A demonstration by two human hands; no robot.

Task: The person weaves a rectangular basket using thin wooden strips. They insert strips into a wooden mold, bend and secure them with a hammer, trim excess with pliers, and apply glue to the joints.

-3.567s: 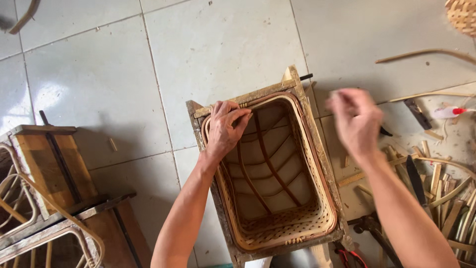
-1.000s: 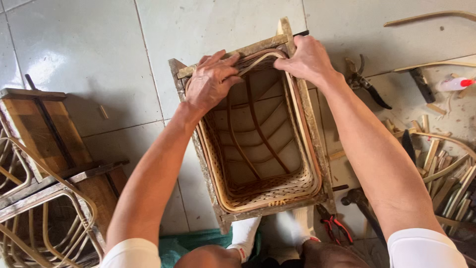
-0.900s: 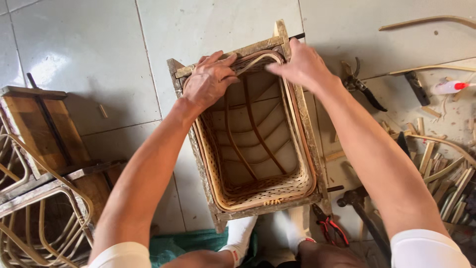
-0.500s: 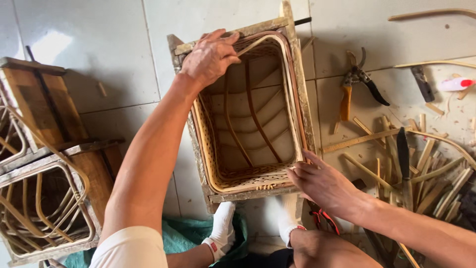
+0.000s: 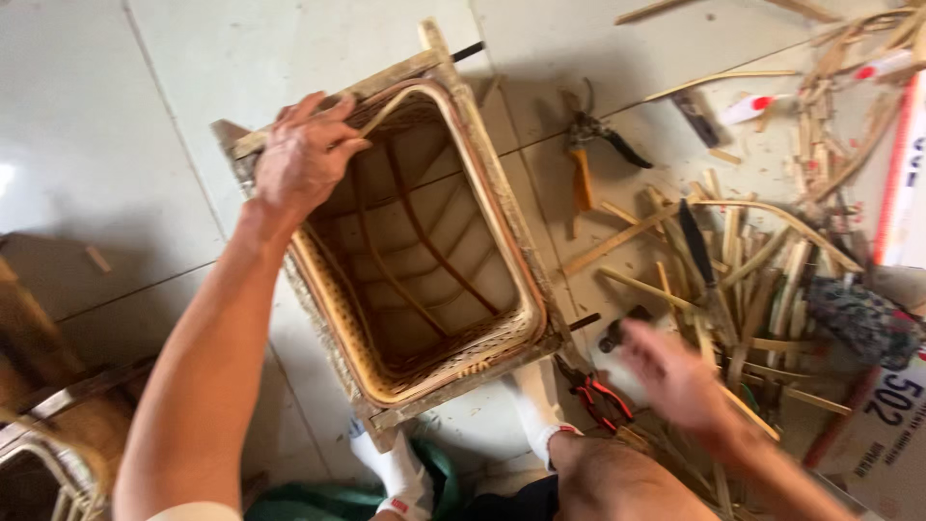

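- My left hand (image 5: 307, 159) lies on the far corner of the tan, box-shaped woven rattan frame (image 5: 502, 232), with the fingers curled over the rim; the hand is closed loosely on the rim rather than clenched.
- The frame stands on the pale tiled floor (image 5: 135, 125) with its open side up, tilted a little in view, and curved ribs show inside it. Its near edge sits just above my two feet in white socks (image 5: 531, 415).
- My right hand (image 5: 675, 376) is blurred, low at the right, beside the frame's near right corner and apart from it. The fingers look spread and I see nothing held in it, but the blur keeps me from being sure.
- Just left of that hand lie red-handled pliers (image 5: 590, 397) on the floor, close to the right sock.
- Past the hand spreads a loose heap of pale split cane strips (image 5: 743, 280), with a dark-bladed knife (image 5: 696, 241) lying among them.
- Farther off, near the frame's right side, rest orange-handled pruning shears (image 5: 584, 159) on the tiles.
- At the left edge stands part of a brown wooden stool frame (image 5: 43, 386), well apart from my hands.
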